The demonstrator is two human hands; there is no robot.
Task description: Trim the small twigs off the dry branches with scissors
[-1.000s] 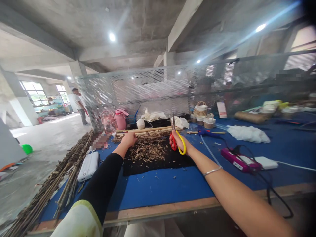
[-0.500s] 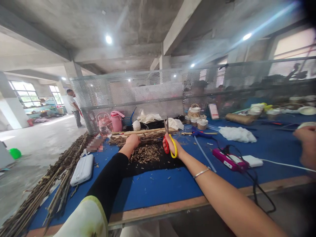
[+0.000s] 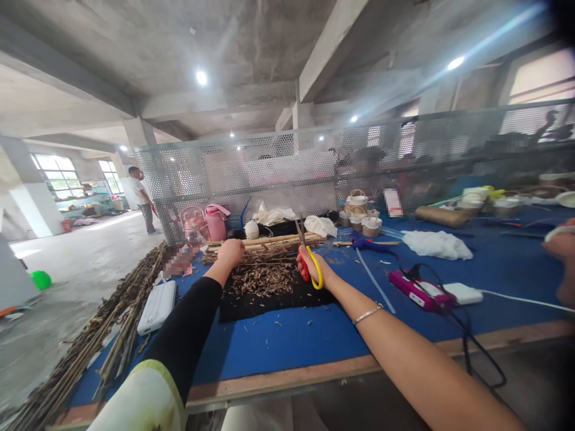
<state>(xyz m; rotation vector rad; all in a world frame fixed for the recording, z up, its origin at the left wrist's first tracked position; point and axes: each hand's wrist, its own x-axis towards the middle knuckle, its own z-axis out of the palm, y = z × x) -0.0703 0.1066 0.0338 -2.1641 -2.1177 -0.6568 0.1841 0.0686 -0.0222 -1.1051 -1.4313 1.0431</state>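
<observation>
My right hand (image 3: 306,263) holds scissors (image 3: 316,269) with one red and one yellow handle loop, their blades pointing up and slightly apart. My left hand (image 3: 231,252) is closed at the left end of a bundle of thin dry sticks (image 3: 269,248); what its fingers hold is too small to make out. Between and below the hands, a heap of short brown cut pieces (image 3: 263,279) lies on a black cloth (image 3: 251,308). The cloth is spread on the blue tabletop (image 3: 265,347).
Long dry stalks (image 3: 103,317) lie along the left edge beside a white power bank (image 3: 157,306). A magenta device (image 3: 420,290) with black cables, a white cloth (image 3: 435,244) and small baskets (image 3: 357,209) are on the right. Another person's hand (image 3: 563,248) shows at far right.
My left hand has moved a little left, uncovering more of the cut pieces. My right hand stays nearly in place with the scissors. The whole view has shifted slightly.
</observation>
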